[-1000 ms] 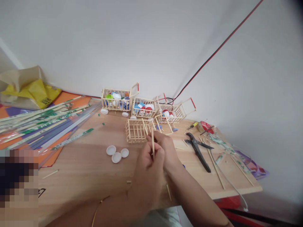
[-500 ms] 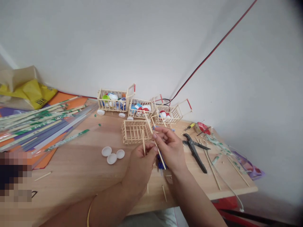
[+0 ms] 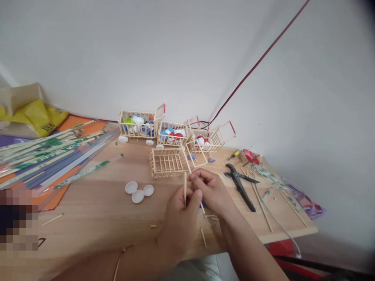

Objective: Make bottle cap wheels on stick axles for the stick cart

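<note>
My left hand (image 3: 181,220) is closed, with a thin wooden stick (image 3: 185,183) standing nearly upright between thumb and fingers. Close beside it, my right hand (image 3: 212,191) pinches a second wooden stick (image 3: 202,208), which slants across and shows below the fingers. The fingertips of both hands nearly meet, hiding the middle of the sticks. Just beyond them lies a wooden stick basket (image 3: 168,162) with an open slatted frame, and a square stick frame (image 3: 197,154) is at its right end. Part of a blue thing under my right hand is mostly hidden.
Three small stick carts (image 3: 137,125) filled with bottle caps line the wall. Several white caps (image 3: 137,196) lie left of my hands. Black pliers (image 3: 240,187) and loose sticks (image 3: 263,208) are at right. Packaged sticks (image 3: 58,156) spread across the left. A red bowl (image 3: 249,157) stands behind the pliers.
Both hands have come lower and closer together. The stick in my left hand is more upright and further right. The stick in my right hand has slid lower, uncovering the square frame behind.
</note>
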Tool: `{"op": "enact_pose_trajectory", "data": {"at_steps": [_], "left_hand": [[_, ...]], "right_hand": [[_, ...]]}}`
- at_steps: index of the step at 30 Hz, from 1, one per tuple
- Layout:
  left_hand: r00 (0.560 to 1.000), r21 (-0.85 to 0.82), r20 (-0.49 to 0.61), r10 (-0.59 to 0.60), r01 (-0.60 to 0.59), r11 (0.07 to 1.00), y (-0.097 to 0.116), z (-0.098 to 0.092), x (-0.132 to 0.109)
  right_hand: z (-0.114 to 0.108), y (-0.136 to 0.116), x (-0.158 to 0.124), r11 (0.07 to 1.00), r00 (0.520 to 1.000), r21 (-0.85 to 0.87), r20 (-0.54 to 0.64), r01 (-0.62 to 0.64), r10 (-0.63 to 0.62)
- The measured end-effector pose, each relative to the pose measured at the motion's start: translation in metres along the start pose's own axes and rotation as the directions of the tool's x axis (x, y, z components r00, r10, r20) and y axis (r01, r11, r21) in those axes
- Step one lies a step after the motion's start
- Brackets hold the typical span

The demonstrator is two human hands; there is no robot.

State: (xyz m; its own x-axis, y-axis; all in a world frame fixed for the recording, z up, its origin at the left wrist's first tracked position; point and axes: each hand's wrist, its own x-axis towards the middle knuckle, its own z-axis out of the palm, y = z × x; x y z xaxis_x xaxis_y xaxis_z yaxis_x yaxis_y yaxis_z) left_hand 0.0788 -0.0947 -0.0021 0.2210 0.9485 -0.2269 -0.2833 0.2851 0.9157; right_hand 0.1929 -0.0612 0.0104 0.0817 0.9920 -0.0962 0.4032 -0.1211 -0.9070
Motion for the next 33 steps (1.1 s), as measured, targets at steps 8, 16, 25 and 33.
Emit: {"op": "enact_pose_trajectory", "data": {"at_steps": [8,16,25,33], "left_hand": [[0.881,0.218,0.269,0.389,-0.449,0.866,0.015,-0.005,-0.03],[0.834,0.161,0.3,0.462,-0.522,0.838,0.007,-0.004,-0.026],[0.813,0.152,0.355,0.463,-0.538,0.829,0.01,-0.006,-0.025],[0.821,0.151,0.367,0.438,-0.517,0.843,0.013,-0.007,-0.027]], "right_hand": [[0.019,0.0,0.008,0.948,0.993,-0.309,-0.053,0.082,-0.104],[0.028,0.002,0.019,0.821,0.981,-0.555,-0.038,0.137,-0.189],[0.029,0.002,0.02,0.782,0.983,-0.61,-0.03,0.124,-0.18],[0.031,0.002,0.021,0.772,0.986,-0.627,-0.037,0.103,-0.161]]}}
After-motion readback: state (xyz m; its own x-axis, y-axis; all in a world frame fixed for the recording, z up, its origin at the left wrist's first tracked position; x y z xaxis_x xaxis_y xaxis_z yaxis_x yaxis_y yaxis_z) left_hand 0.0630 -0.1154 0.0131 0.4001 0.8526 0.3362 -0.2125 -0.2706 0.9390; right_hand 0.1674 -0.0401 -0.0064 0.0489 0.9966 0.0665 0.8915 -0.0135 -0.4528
